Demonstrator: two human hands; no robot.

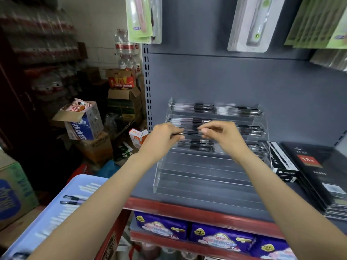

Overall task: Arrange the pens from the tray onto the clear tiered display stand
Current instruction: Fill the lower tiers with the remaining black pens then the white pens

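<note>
Two black pens (72, 200) lay in the pale blue plastic tray (56, 212) at lower left. The clear acrylic tiered stand (202, 177) on the grey shelf (187, 196) held black pens on its upper three tiers, too blurred to count. Both the left hand (163, 136) and the right hand (220, 135) pinched one black pen (189, 132) level before the stand.

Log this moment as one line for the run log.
step: placing pen | left hand and right hand: pinch its ends | over stand third tier | tray: two pens visible
</note>
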